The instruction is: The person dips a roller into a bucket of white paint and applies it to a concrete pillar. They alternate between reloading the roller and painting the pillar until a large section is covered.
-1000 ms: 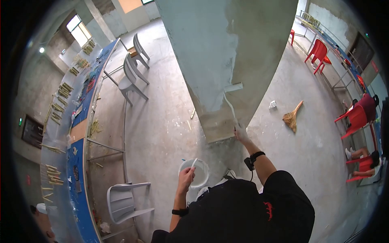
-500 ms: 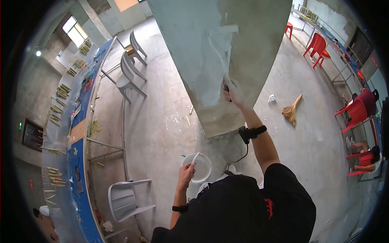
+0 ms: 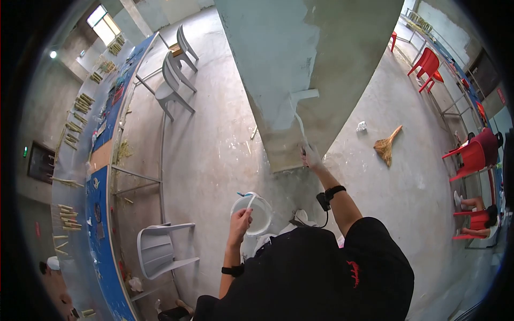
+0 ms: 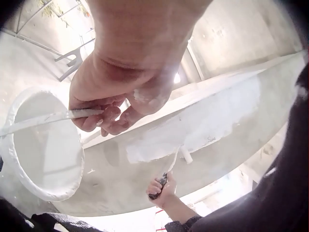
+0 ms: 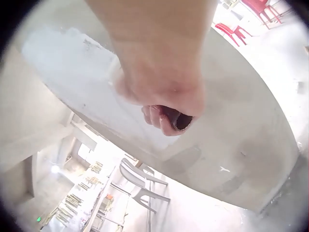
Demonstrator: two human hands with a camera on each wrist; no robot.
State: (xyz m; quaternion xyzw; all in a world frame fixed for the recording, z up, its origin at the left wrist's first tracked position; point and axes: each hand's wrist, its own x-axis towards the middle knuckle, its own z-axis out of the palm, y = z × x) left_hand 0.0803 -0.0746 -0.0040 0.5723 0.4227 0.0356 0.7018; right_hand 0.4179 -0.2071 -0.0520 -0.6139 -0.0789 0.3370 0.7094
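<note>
My right hand grips the dark handle of a paint roller. The roller's pale sleeve is against the face of a concrete column, along the border between a pale grey-white coat and the bare grey-brown surface. A thin, whitened frame links sleeve and handle. Low on the left, my left hand holds a round white bucket by its pale bail handle, fingers curled around the strip. Whitish liquid shows inside the bucket, and a small blue piece sticks up at its rim.
A straw broom and a crumpled white piece lie on the floor right of the column. Grey chairs and a long blue-topped table line the left. Red chairs, some with seated people, stand at right.
The roller went up the column between the first two frames, and since then my right hand has drawn it back down. My left hand keeps its hold on the bucket handle.
</note>
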